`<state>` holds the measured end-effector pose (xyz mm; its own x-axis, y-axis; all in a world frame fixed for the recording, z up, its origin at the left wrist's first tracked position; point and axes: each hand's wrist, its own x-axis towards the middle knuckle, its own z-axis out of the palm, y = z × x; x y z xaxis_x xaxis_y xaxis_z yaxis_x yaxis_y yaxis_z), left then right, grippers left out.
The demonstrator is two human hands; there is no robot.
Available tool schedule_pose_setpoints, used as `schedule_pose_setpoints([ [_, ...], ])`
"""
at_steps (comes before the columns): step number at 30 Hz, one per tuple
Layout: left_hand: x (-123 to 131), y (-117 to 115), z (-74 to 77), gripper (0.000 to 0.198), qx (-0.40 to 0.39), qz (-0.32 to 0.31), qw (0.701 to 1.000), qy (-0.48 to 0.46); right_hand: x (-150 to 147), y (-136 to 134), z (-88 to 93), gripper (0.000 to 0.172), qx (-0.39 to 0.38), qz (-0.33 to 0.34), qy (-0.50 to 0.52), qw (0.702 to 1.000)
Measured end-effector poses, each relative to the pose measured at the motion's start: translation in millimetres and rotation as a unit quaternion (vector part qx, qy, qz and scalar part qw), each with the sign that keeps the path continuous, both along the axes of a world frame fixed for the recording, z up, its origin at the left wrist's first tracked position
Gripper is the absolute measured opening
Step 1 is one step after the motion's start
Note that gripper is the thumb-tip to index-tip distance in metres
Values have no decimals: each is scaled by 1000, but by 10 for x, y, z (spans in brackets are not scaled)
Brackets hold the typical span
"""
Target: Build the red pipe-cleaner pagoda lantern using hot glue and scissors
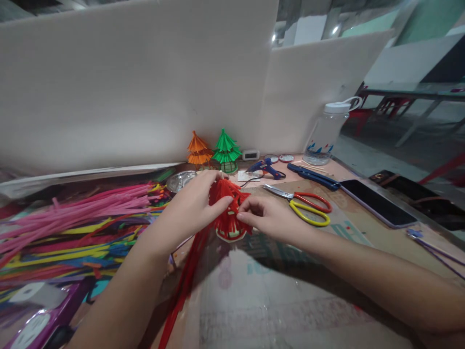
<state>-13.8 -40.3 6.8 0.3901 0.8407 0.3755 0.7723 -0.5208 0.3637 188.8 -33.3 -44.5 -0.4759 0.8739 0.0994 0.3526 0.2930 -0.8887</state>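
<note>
A small red tree made of pipe cleaners [228,213] stands on the table in the middle of the view. My left hand [192,206] grips its upper left side, fingers curled round the red tiers. From the right, my right hand [265,215] pinches a red strand at the tree's edge. A bundle of red pipe cleaners [185,281] trails from under the tree toward me. Two finished trees, one orange [198,148] and one green [226,148], stand by the back wall.
A heap of coloured pipe cleaners [72,228] fills the left. Red-and-yellow scissors [305,206], a blue glue gun [267,168], a phone [378,203], a water bottle [327,133] and a metal dish [179,180] lie around. White boards [145,82] wall the back.
</note>
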Motion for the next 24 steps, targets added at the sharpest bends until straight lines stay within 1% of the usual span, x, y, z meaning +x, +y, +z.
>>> schedule_pose_setpoints([
  [4,-6,-10,4,29,-2,-5,1000,2,4,-25,33,12,22,-13,-17,1000],
  [7,-18,-17,12,33,-15,-12,1000,-2,-8,-51,-7,8,48,-22,-17,998],
  [9,-25,-17,14,34,-21,-14,1000,-2,-18,-52,-48,7,49,-20,-2,999],
  [13,-32,-5,6,36,-19,-21,1000,4,-31,-36,-81,7,5,-19,34,999],
  [17,-35,1,7,40,-16,-30,999,5,-35,-38,-30,9,-28,-23,46,998],
  [20,-34,4,16,34,-20,-32,999,3,-38,-46,10,10,-48,-30,49,997],
  [24,-17,8,15,30,-9,-13,1000,-9,-53,-49,31,10,-77,-31,62,995],
])
